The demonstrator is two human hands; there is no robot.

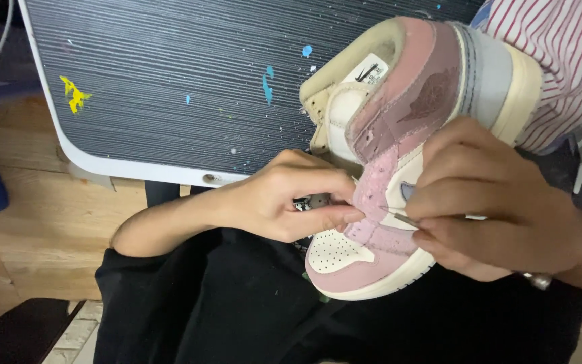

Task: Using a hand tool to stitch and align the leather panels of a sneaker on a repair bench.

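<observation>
Hands are both working on a pink and cream high-top sneaker (pixel 399 162), which is sitting in the person's lap with the toe pointing down toward the black trousers (pixel 237 310). Left hand (pixel 284 202) is steadying the shoe from the side, its grip closing thumb and forefinger on the edge of the pink lace panel, right by the perforated toe box. Right hand (pixel 493 209) is lying across the sneaker's outer side, its grip pinching a thin metal tool (pixel 399 217), maybe a needle or pick; can't tell exactly which. The tool's tip is pointing at the pink panel, just beside the left fingertips, so the two grips are nearly meeting.

Above the left hand, a dark ribbed desk (pixel 170 87) with a white rim is showing blue and yellow paint splatters. Above the right hand, a red-and-white striped sleeve (pixel 567 61) is peeking in behind the shoe's collar. Wooden floor (pixel 42 222) is showing left of the left forearm.
</observation>
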